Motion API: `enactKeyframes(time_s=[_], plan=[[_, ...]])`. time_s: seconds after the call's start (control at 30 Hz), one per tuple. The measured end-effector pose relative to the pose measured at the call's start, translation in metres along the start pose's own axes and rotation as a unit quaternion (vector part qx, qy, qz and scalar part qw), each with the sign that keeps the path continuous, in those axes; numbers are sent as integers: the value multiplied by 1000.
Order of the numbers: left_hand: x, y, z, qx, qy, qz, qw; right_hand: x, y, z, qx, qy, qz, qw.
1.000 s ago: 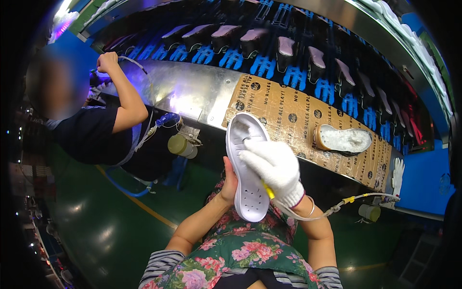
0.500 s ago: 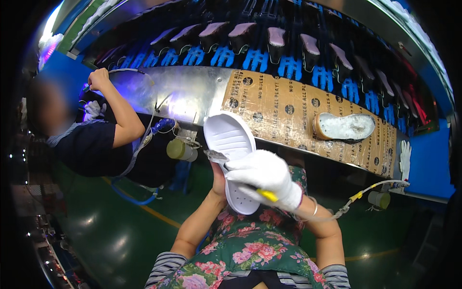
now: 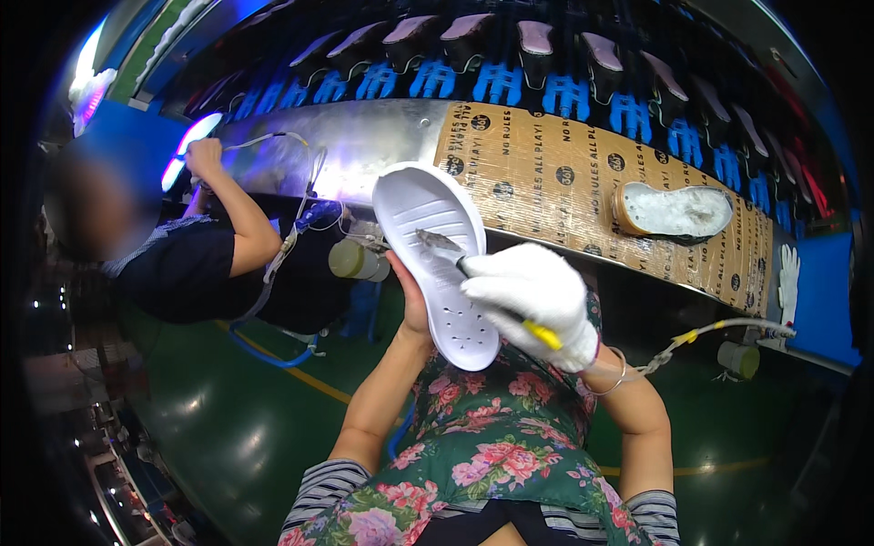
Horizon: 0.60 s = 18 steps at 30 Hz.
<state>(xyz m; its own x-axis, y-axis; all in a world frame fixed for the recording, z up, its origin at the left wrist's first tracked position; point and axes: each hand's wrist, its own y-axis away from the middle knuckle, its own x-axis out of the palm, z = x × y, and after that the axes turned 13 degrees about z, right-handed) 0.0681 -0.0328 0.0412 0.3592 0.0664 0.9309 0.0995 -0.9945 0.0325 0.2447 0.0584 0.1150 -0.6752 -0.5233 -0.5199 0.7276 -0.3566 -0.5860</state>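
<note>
My bare left hand (image 3: pixel 416 305) grips a white moulded shoe sole (image 3: pixel 439 287) by its left edge, tilted up in front of me. Ridges line its upper part, and small holes dot the lower end. In a white knitted glove, my right hand (image 3: pixel 537 300) closes round a hand tool with a flat grey brush-like head (image 3: pixel 439 240). That head lies over the ridged inner face of the sole; whether it touches is hard to see. A yellow piece (image 3: pixel 543 334) shows beside the gloved palm, and most of the handle is hidden.
On the bench's cardboard sheet (image 3: pixel 546 205) rests a white-filled, tan-edged sole (image 3: pixel 678 214). Behind runs a rack of blue holders (image 3: pixel 496 84) with pink-topped soles. A hose (image 3: pixel 710 332) runs from my right wrist to the bench. At left, a co-worker's arm (image 3: pixel 246 214) reaches toward a glowing piece.
The brush-like head has moved from the sole's left edge onto its middle. The sole has risen a little. At left, the co-worker's hand now meets a brightly lit piece.
</note>
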Motion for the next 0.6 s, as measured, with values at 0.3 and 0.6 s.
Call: enactKeyframes(time_s=[0.3,0.6], plan=[[-8,-9,-8,-28,-94,51,994,5,9,1,15,-74,24,997],[-4,-26,-13,-18,11,171,985,16,14,-1,-16,-84,48,995]])
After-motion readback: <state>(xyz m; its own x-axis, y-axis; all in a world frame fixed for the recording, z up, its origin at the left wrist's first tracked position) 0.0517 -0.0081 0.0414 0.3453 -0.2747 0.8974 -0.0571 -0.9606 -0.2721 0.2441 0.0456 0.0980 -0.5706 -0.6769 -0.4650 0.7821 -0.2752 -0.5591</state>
